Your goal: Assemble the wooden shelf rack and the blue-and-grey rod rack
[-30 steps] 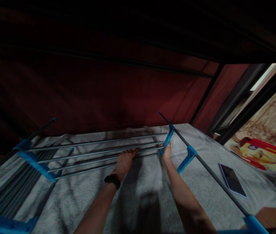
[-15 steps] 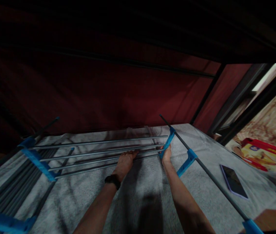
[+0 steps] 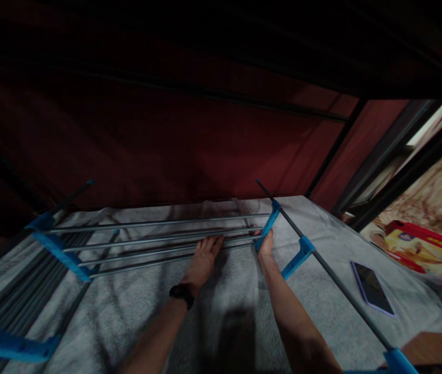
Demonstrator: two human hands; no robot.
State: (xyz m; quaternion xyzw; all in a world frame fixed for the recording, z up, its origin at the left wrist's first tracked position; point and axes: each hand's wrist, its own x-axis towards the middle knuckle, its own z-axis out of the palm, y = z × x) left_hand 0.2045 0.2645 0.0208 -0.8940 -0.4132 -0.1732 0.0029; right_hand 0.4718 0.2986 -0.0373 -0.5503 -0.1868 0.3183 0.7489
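Observation:
A rack of grey metal rods (image 3: 158, 223) spans two blue plastic brackets in front of me. My left hand (image 3: 204, 257), with a black band at the wrist, lies over the lower rods with its fingers stretched and slightly apart. At the rods' right ends, my right hand (image 3: 265, 244) is wrapped around the lower end of the right blue bracket (image 3: 270, 224); part of its fingers is hidden behind it. That bracket sits on a long dark pole (image 3: 334, 275), which carries another blue bracket (image 3: 299, 256) nearer me. The left blue bracket (image 3: 61, 255) holds the rods' other ends.
Several loose grey rods (image 3: 22, 291) lie at the left, beside a blue bracket (image 3: 10, 344) in the near corner. A phone (image 3: 373, 288) rests on the grey cloth (image 3: 221, 332) at the right. Beyond it is a red and yellow box (image 3: 431, 249). A dark red panel (image 3: 190, 150) stands behind.
My left hand's fingers are more spread on the rods. The rack's left end appears slightly higher in view. My right hand keeps hold of the right bracket.

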